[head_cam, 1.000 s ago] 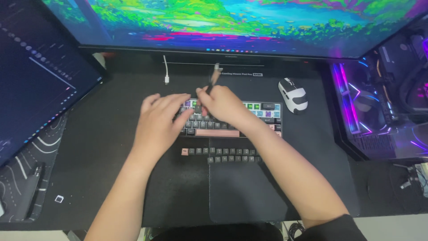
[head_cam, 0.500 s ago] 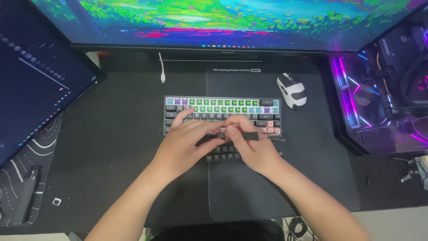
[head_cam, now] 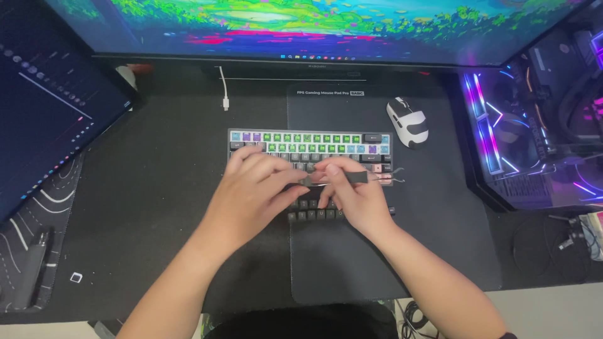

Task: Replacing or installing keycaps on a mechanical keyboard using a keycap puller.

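Right hand (head_cam: 355,198) pinches a slim black-handled wire keycap puller (head_cam: 352,177), fingers closed around its handle; the left hand (head_cam: 254,188) also closes on the tool's near end, thumb and forefinger meeting it at about the middle of the board. Both hands hold the one tool. Whether the wire loops grip a cap cannot be told at this size.

Long axis of the puller runs nearly level, from 9 o'clock to 3 o'clock, parallel to the key rows. Its thin wire prongs stick out past the right hand toward 3 o'clock and end over the pinkish keys at the right edge of the compact mechanical keyboard with green, blue, purple and grey caps (head_cam: 311,138).

Keyboard sits straight ahead of the person, at 12 o'clock from the wrists, its long side level too. A short loose row of dark grey keycaps (head_cam: 314,215) lies just below the board, at 6 o'clock from the puller, partly under the right palm.

Right hand is the nearer one to the prong end; left hand sits toward 9 o'clock of it.

White and black computer mouse (head_cam: 407,121) rests at 1 o'clock from the right hand, apart from the board, on the dark desk mat (head_cam: 157,188).
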